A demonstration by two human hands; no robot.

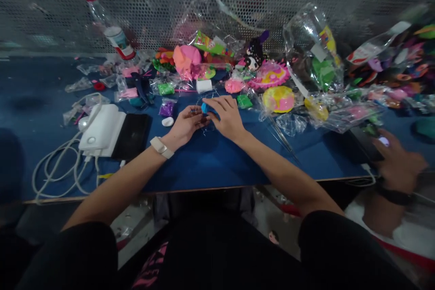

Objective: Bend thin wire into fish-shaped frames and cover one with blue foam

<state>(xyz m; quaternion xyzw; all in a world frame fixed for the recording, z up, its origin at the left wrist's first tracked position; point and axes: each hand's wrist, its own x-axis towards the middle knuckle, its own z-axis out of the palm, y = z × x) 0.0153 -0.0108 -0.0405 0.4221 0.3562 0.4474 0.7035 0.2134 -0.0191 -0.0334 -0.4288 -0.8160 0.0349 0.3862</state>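
A small bright blue lump (204, 108), which looks like modelling clay, sits between my two hands, with thin clear plastic around it. My left hand (187, 123) closes its fingers at the lump's lower left side. From the right, my right hand (227, 115) reaches over it, fingers bent and thumb pressed near it. My fingers partly cover the lump. Near my left hand lie a white lump (167, 121) and a purple clay packet (167, 108). Close to my right hand is a green clay packet (244, 101), and a white block (204, 85) lies just behind.
A white power bank (102, 129) with cables and a black phone (132, 136) lie at left. Clay figures, plastic bags and a bottle (118, 41) line the perforated back panel. Thin metal tools (282, 136) lie right. Another person's hand (399, 161) is at far right.
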